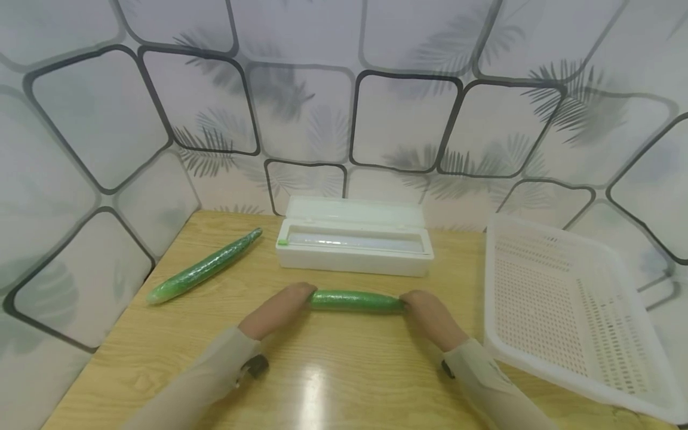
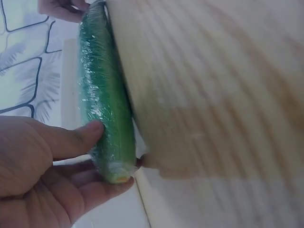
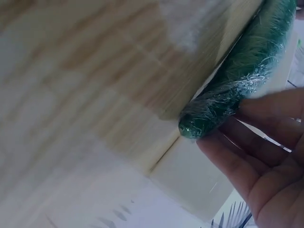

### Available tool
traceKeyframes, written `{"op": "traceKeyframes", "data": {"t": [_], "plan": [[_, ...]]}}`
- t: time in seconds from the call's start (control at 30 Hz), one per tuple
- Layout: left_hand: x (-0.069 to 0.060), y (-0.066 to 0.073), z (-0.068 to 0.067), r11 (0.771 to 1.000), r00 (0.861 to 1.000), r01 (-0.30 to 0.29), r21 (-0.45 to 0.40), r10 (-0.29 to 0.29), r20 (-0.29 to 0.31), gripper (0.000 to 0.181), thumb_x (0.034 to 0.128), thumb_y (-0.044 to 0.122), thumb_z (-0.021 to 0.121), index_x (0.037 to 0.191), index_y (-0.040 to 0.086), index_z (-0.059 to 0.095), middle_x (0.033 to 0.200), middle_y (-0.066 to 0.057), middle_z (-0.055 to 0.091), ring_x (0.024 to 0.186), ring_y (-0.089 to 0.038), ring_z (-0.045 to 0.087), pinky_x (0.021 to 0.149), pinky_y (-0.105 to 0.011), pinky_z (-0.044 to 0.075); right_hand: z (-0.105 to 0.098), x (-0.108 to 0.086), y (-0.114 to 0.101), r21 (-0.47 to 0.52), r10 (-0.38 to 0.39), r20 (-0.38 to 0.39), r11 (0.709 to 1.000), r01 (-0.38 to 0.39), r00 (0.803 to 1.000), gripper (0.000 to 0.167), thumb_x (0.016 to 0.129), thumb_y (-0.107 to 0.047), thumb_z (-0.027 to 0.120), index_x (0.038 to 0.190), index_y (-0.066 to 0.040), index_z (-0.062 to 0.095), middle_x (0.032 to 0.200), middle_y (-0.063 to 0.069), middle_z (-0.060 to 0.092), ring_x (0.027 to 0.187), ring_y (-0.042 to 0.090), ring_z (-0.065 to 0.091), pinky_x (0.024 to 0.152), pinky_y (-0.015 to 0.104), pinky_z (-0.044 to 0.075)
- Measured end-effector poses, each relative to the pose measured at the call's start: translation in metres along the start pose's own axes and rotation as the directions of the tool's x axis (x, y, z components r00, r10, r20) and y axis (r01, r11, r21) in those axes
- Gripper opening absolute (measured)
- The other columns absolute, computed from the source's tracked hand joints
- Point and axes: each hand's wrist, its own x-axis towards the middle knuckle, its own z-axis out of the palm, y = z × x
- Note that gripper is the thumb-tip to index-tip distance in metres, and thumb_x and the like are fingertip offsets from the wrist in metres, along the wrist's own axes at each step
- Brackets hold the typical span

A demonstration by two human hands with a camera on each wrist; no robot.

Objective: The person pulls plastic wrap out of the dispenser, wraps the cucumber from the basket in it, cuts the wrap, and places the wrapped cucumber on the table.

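Observation:
A green cucumber [image 1: 356, 301] wrapped in clear plastic film lies crosswise at the middle of the wooden table. My left hand [image 1: 286, 306] grips its left end, and my right hand [image 1: 431, 315] holds the right end. Seen from the left wrist, the thumb presses on the film-covered cucumber [image 2: 107, 95] while other fingers curl beneath its pale cut end. In the right wrist view, fingers and thumb pinch the film-covered cucumber [image 3: 237, 90] near its dark tip. Just behind it stands a white cling film dispenser [image 1: 352, 263] with its lid raised and film showing inside.
Another wrapped cucumber [image 1: 204, 269] lies slantwise at the table's left. A white perforated plastic basket [image 1: 537, 358] stands on the right. The patterned wall [image 1: 306, 113] rises directly behind the wooden table [image 1: 344, 370].

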Motion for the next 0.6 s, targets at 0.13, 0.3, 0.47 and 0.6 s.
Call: {"op": "traceKeyframes", "data": {"t": [0.13,0.3,0.47,0.6], "plan": [[0.003,0.003,-0.003,0.998,1.000,0.005,0.070,-0.004,-0.009,0.034,0.0931,0.000,0.050,0.126,-0.008,0.052,0.114,-0.019,0.053,0.100,-0.025,0.059,0.086,-0.035,0.054,0.000,0.003,-0.001,0.030,0.013,0.017,0.999,-0.013,1.000,0.016,0.078,-0.003,0.069,0.093,0.000,0.068,0.083,0.009,0.068,0.075,0.021,0.064,0.072,0.036,0.056],[0.007,0.007,-0.004,0.989,0.998,0.066,0.129,-0.064,-0.017,0.037,0.0911,0.001,0.053,0.128,-0.002,0.054,0.106,-0.018,0.059,0.091,-0.023,0.059,0.080,-0.033,0.054,0.001,0.003,0.001,0.014,-0.003,-0.009,1.000,0.003,1.000,0.019,0.076,0.004,0.069,0.094,0.001,0.067,0.084,0.010,0.065,0.076,0.022,0.063,0.072,0.034,0.056],[0.011,0.011,-0.003,0.983,0.994,0.101,0.155,-0.095,-0.047,0.032,0.0910,0.001,0.053,0.122,-0.004,0.056,0.104,-0.020,0.064,0.096,-0.030,0.063,0.086,-0.039,0.054,0.000,0.002,0.001,0.022,-0.001,-0.019,1.000,0.001,1.000,0.017,0.077,0.004,0.067,0.093,0.001,0.067,0.087,0.012,0.068,0.080,0.025,0.065,0.077,0.037,0.056],[0.013,0.012,-0.002,0.982,0.990,0.138,0.128,-0.133,-0.048,0.029,0.0857,0.004,0.062,0.114,-0.003,0.059,0.101,-0.016,0.064,0.093,-0.029,0.063,0.084,-0.039,0.054,-0.002,0.003,-0.001,0.061,0.018,-0.007,0.998,-0.018,1.000,0.016,0.076,0.005,0.065,0.091,0.000,0.065,0.088,0.013,0.070,0.080,0.027,0.065,0.077,0.040,0.055]]}}
